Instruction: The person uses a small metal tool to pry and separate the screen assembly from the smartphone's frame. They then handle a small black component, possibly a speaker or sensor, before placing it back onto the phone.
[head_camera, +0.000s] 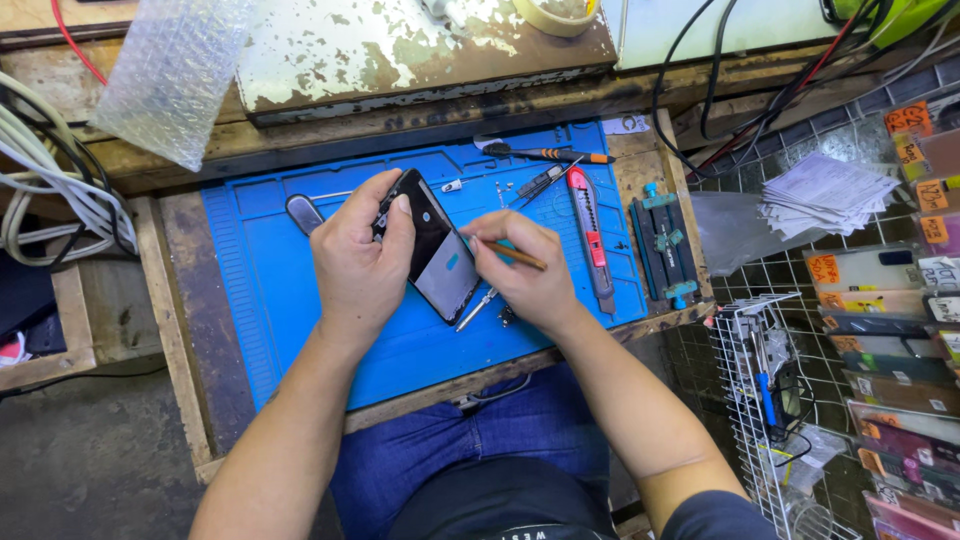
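Note:
My left hand (357, 262) grips a black smartphone (436, 250) by its upper end and holds it tilted above the blue work mat (260, 280). My right hand (524, 272) pinches a thin brown stick-like tool (516, 256), its tip against the phone's right edge. A metal screwdriver (476, 308) lies on the mat just below the phone.
On the mat lie tweezers (540, 183), an orange-handled tool (555, 155), a red utility knife (590, 235) and a dark oval piece (303, 212). A clamp jig (664, 240) sits at the right edge. Bubble wrap (170, 75), cables (60, 200), a wire rack (765, 400) and phone cases (900, 350) surround.

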